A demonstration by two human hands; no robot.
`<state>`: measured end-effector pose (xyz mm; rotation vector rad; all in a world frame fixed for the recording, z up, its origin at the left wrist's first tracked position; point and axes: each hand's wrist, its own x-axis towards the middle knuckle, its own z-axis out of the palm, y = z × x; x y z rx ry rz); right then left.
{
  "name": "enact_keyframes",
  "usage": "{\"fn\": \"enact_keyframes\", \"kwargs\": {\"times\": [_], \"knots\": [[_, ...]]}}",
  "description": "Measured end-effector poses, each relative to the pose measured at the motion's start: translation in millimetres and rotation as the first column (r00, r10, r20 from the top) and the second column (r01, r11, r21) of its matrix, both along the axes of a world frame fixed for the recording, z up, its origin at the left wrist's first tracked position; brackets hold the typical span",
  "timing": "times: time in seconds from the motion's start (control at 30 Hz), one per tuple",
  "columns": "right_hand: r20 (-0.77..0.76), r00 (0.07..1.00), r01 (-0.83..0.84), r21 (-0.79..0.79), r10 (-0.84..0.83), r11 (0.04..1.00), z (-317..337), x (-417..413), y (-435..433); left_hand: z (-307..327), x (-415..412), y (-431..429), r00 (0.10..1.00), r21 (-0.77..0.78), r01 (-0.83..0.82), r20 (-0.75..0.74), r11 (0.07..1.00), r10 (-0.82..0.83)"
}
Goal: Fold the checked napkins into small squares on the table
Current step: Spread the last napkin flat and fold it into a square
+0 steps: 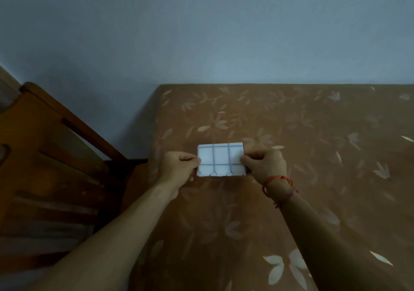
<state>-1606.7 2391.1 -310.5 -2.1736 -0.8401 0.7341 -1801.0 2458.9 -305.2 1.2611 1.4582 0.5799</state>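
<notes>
The folded checked napkin (220, 159) is held over the bench (313, 156), covered in a brown leaf-patterned cloth. The left hand (179, 165) pinches its left edge, the right hand (265, 165) its right edge, fingers closed on it.

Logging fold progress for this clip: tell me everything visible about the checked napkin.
The napkin is white with thin blue-grey check lines, seemingly soft cloth or paper. It is already folded into a small, wide rectangle, layered edges showing along its near side. The left hand pinches its left edge, the right hand its right edge, over the brown leaf-patterned table. Whether it rests on the table is unclear.
</notes>
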Motion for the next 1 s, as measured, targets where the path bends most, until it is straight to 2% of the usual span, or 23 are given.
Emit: {"fn": "enact_keyframes", "kwargs": {"times": [0.37, 0.5, 0.87, 1.0], "knots": [[0.13, 0.991, -0.031, 0.02, 0.028, 0.999, -21.8, 24.7, 69.3, -26.3, 29.8, 64.0, 0.988, 0.169, 0.067, -0.147, 0.983, -0.042], [0.185, 0.982, -0.035, -0.01, 0.036, 0.999, -21.1, 31.4, 73.1, -32.0, 40.7, 66.4, 0.986, 0.158, 0.097, -0.151, 0.983, -0.073], [0.259, 0.962, -0.087, -0.03, 0.091, 0.996, -34.7, 24.0, 73.3, -33.5, 43.4, 67.5, 0.925, 0.255, 0.19, -0.37, 0.948, -0.086], [0.26, 0.959, -0.103, -0.046, 0.111, 0.994, -38.1, 20.8, 73.6, -35.3, 40.6, 67.8, 0.913, 0.276, 0.192, -0.403, 0.942, -0.068]]}}
